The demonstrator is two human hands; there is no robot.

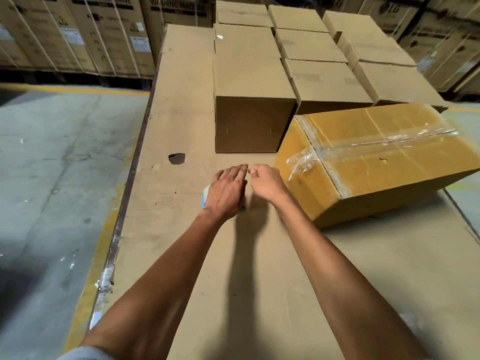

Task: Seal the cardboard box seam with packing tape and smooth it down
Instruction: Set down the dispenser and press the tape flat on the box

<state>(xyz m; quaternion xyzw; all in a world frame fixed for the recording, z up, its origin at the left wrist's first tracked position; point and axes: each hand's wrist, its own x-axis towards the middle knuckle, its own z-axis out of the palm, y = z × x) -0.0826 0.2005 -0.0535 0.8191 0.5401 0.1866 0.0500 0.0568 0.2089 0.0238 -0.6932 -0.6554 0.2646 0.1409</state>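
**While the hands get the tape ready**

While the left hand (226, 193) lies flat over the tape roll (205, 200) on the desk (259, 281), holding it down, the right hand (265, 181) is curled, fingertips pinched close by. I think it is picking for the loose end of the tape. A good way is to keep the roll still and peel slowly so the strip comes off whole.

To the right lies the yellow box (376, 162), on its side, with shiny tape (363, 145) already along its seam and a crumpled bit hanging at the corner. That bit needs pressing flat.

Most of the roll hides under the hand. I cannot tell if the pinch holds any tape
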